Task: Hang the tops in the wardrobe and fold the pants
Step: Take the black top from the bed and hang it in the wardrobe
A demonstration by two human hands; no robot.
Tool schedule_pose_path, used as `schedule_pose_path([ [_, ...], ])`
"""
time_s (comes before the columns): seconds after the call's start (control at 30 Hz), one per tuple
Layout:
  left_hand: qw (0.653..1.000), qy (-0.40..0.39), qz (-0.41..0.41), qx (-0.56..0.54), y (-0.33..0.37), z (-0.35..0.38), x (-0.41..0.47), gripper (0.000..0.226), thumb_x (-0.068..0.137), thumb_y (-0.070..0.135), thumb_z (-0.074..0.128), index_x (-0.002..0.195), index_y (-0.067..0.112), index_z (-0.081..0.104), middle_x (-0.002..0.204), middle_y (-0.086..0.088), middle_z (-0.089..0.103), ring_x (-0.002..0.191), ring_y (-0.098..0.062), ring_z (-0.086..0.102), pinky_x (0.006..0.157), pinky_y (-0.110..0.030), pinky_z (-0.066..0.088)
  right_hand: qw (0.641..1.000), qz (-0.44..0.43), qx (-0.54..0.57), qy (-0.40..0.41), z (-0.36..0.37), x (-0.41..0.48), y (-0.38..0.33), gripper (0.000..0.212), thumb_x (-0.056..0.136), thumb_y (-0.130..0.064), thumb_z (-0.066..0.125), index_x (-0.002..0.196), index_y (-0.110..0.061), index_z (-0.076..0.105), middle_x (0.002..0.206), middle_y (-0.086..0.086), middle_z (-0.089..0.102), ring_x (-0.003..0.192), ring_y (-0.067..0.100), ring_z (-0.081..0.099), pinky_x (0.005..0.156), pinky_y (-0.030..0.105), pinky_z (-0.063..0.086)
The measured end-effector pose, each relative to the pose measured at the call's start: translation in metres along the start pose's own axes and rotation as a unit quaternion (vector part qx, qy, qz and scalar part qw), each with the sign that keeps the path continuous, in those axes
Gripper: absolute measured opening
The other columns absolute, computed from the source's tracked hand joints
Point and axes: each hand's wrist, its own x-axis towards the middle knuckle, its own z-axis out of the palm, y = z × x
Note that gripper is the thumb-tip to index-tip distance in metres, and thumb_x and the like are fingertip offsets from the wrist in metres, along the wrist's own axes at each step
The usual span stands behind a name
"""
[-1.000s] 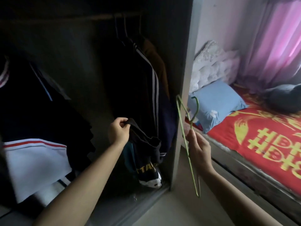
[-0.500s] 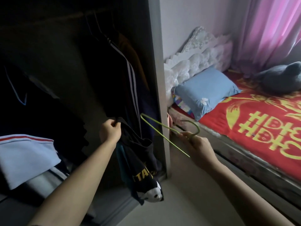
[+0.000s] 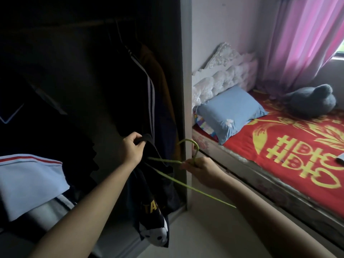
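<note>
On the left, pale folded clothes (image 3: 28, 177) lay on a shelf of the dark wardrobe (image 3: 186, 90), as before. The left hand (image 3: 130, 149) still pinched the collar of the black top (image 3: 154, 202), which hung from it in front of the wardrobe's open side, below a striped jacket (image 3: 149, 94) on the rail. The green hanger (image 3: 188, 185) had changed most. A second earlier it hung upright beside the wardrobe's edge, and half a second earlier it was tilted just clear of the cloth. Now it lay nearly level, hook up, with its left tip against the top just under the left hand. The right hand (image 3: 202, 172) kept its fingers clamped round the hanger's neck, near the left hand but apart from it. Further right were the bed (image 3: 279, 146), a blue pillow (image 3: 230, 112) and a pink curtain (image 3: 297, 43).
</note>
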Motion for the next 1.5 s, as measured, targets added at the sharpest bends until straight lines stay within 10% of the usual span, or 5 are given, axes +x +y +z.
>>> schedule_pose_path([
  [0.13, 0.999, 0.0, 0.041, 0.03, 0.007, -0.027, -0.001, 0.022, 0.082, 0.006, 0.071, 0.074, 0.024, 0.062, 0.066, 0.012, 0.061, 0.06, -0.003, 0.058, 0.054, -0.017, 0.045, 0.988, 0.004, -0.055, -0.141, 0.022, 0.012, -0.014, 0.021, 0.095, -0.042, 0.059, 0.086, -0.034, 0.077, 0.068, -0.008, 0.063, 0.062, 0.0, 0.052, 0.058, 0.014, 0.042],
  [0.33, 0.993, 0.0, 0.048, 0.105, -0.001, -0.053, -0.006, 0.026, 0.075, 0.007, 0.077, 0.074, 0.031, 0.068, 0.072, 0.007, 0.067, 0.067, -0.014, 0.064, 0.062, -0.029, 0.052, 0.984, -0.025, 0.162, 0.064, 0.031, 0.029, -0.053, 0.022, 0.098, -0.032, 0.058, 0.092, -0.023, 0.077, 0.046, -0.022, 0.053, 0.043, -0.004, 0.045, 0.046, 0.007, 0.031],
  [1.1, 0.987, 0.031, 0.144, 0.062, 0.044, -0.055, 0.013, 0.02, 0.083, 0.007, 0.072, 0.1, 0.016, 0.077, 0.095, 0.002, 0.071, 0.078, -0.002, 0.06, 0.072, -0.001, 0.041, 0.971, -0.071, 0.207, 0.099, 0.057, 0.047, -0.066, 0.02, 0.096, -0.038, 0.054, 0.102, -0.031, 0.071, 0.065, -0.007, 0.065, 0.058, -0.001, 0.05, 0.05, 0.024, 0.041],
  [1.3, 0.987, -0.053, 0.141, -0.057, 0.075, -0.046, 0.002, 0.018, 0.086, 0.007, 0.07, 0.102, 0.013, 0.075, 0.093, 0.005, 0.072, 0.086, -0.003, 0.068, 0.084, -0.021, 0.055, 0.97, 0.006, 0.205, 0.133, 0.058, 0.064, -0.064, 0.022, 0.1, -0.031, 0.054, 0.089, -0.018, 0.068, 0.058, -0.011, 0.053, 0.052, 0.002, 0.044, 0.052, 0.027, 0.037],
  [1.5, 0.925, 0.001, 0.334, 0.184, 0.08, -0.06, 0.028, 0.017, 0.09, 0.023, 0.063, 0.101, 0.014, 0.073, 0.098, -0.003, 0.058, 0.098, -0.021, 0.053, 0.089, -0.034, 0.041, 0.911, -0.093, 0.375, 0.147, 0.026, 0.058, -0.082, 0.021, 0.096, -0.031, 0.054, 0.099, -0.022, 0.074, 0.053, -0.01, 0.045, 0.045, 0.007, 0.038, 0.04, 0.021, 0.029],
])
